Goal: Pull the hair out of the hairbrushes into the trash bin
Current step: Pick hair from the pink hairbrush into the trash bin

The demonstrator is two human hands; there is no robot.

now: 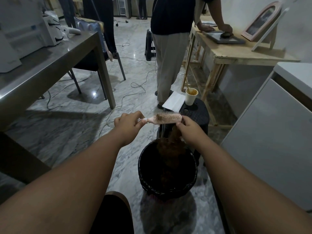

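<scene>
A pink hairbrush [168, 118] is held level above the black trash bin [145, 168], bristles facing away from me. My left hand [129, 124] grips its handle. A small clump of brown hair [158, 117] sticks in the bristles near the handle end. My right hand [190, 128] is at the brush's far end and pinches a long tuft of brown hair [174, 134] that hangs down into the bin. More brown hair lies inside the bin, which is lined with a black bag.
A black plastic stool [197, 114] behind the bin carries a paper cup [190, 96] and white paper [173, 100]. A metal table [50, 65] stands left, a white cabinet [270, 132] right. A person [170, 48] works at a wooden table [236, 53]. Cables cross the marble floor.
</scene>
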